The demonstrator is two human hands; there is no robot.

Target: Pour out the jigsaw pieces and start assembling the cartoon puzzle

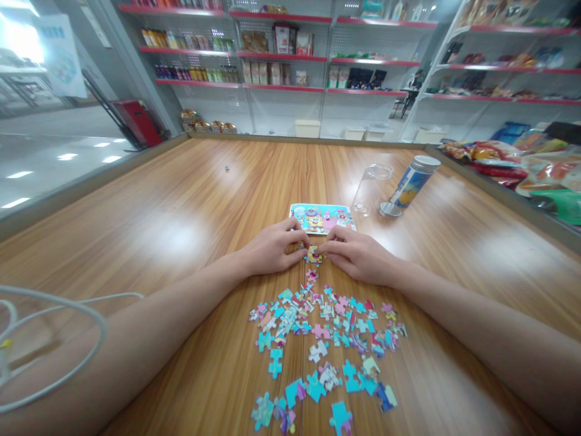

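A small yellow block of joined puzzle pieces (314, 255) lies on the table between my two hands. At its left edge, my left hand (280, 247) has its thumb and fingers curled together on a piece there. The fingertips of my right hand (358, 253) are closed against the block's right side and partly cover it. Just beyond them lies a printed picture card (323, 219) with cartoon figures. A single pink puzzle piece (311, 275) sits just below the block. Nearer to me, many loose puzzle pieces (321, 331) in blue, pink and white are scattered.
Behind my right hand stand a clear plastic jar (373, 184) and a blue canister (414, 181), with a round metal lid (390, 210) beside them. A white cable (86, 309) loops over my left forearm. Snack bags (494, 160) lie past the table's right edge.
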